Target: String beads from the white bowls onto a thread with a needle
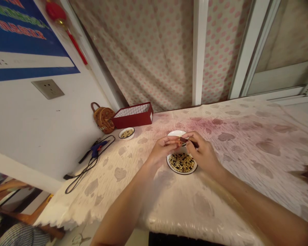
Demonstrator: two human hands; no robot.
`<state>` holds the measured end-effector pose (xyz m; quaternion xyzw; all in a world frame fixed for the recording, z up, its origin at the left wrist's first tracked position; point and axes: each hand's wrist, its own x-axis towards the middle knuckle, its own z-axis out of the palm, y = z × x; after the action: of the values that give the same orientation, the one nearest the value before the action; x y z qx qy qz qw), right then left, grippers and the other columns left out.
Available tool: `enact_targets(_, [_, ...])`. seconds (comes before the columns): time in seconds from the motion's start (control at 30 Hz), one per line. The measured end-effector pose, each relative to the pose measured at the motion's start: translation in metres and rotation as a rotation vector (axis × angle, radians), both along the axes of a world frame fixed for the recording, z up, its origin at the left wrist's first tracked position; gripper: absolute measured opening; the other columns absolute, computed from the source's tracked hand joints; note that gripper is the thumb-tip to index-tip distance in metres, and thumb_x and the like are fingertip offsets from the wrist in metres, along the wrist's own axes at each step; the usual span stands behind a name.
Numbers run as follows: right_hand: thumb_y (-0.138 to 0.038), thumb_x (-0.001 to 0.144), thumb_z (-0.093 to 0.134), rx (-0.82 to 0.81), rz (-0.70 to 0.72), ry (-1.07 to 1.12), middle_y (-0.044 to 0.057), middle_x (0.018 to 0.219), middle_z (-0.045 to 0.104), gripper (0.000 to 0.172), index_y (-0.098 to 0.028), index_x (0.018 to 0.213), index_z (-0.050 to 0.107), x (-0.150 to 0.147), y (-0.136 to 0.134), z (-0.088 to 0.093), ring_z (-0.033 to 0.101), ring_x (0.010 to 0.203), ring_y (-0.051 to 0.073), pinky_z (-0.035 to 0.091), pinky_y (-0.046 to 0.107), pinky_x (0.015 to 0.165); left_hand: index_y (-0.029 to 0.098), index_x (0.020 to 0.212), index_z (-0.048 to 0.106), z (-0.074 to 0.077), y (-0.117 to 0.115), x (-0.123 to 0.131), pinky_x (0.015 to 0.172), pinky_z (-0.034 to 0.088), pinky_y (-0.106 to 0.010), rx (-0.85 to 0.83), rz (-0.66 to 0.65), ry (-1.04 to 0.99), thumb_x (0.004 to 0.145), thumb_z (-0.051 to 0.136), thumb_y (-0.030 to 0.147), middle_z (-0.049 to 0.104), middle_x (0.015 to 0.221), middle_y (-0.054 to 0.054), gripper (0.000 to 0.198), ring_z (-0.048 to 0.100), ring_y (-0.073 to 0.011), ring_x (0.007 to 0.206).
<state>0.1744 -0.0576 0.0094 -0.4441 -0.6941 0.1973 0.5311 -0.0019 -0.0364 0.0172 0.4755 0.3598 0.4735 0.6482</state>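
My left hand [163, 150] and my right hand [202, 153] meet in the air above a white plate of mixed dark and pale beans [181, 172]. Between right thumb and fingers I pinch a small dark red stick [189, 142]. Its near end reaches my left fingertips, and whether those fingers hold anything is hidden. A second white dish [176, 133] sits just behind the hands, partly covered by them, so its contents do not show.
A small white bowl of beans [126, 133] and an open red box [143, 116] stand near the wall. Beside them lie a brown studded bag [104, 118] and a blue glue gun [97, 149] with a black cord. The patterned tablecloth [246, 191] ends at a fringed edge.
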Motion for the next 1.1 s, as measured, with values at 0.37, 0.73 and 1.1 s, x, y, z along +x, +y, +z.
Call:
enact_targets(0.37, [-0.024,0.091,0.048,0.021,0.024,-0.057,0.002,0.086,0.077,0.017,-0.025,0.103,0.059,-0.0006,0.0001,0.0002,0.071,0.073,0.020,0.050,0.030,0.064,0.014,0.100,0.075,-0.0041,0.0039,-0.0004,0.102,0.051,-0.038,-0.057,0.039,-0.064,0.070,0.088,0.015,0.077,0.095,-0.007,0.033,0.072,-0.0162,0.089])
enact_targets(0.73, [-0.025,0.094,0.047,0.002,0.036,-0.053,0.002,0.086,0.075,0.017,-0.025,0.106,0.059,-0.0010,0.0012,-0.0017,0.072,0.073,0.020,0.051,0.030,0.065,0.014,0.100,0.073,-0.0024,-0.0019,0.0037,0.102,0.052,-0.041,-0.064,-0.012,-0.096,0.067,0.091,0.017,0.076,0.088,-0.004,0.038,0.074,-0.0176,0.088])
enact_targets(1.1, [-0.025,0.093,0.047,0.013,0.019,-0.060,0.002,0.088,0.077,0.017,-0.025,0.105,0.059,-0.0012,0.0023,-0.0030,0.073,0.074,0.021,0.051,0.031,0.063,0.012,0.100,0.074,-0.0028,-0.0014,0.0047,0.103,0.052,-0.039,-0.085,-0.004,-0.119,0.069,0.089,0.013,0.076,0.091,-0.006,0.034,0.073,-0.0162,0.087])
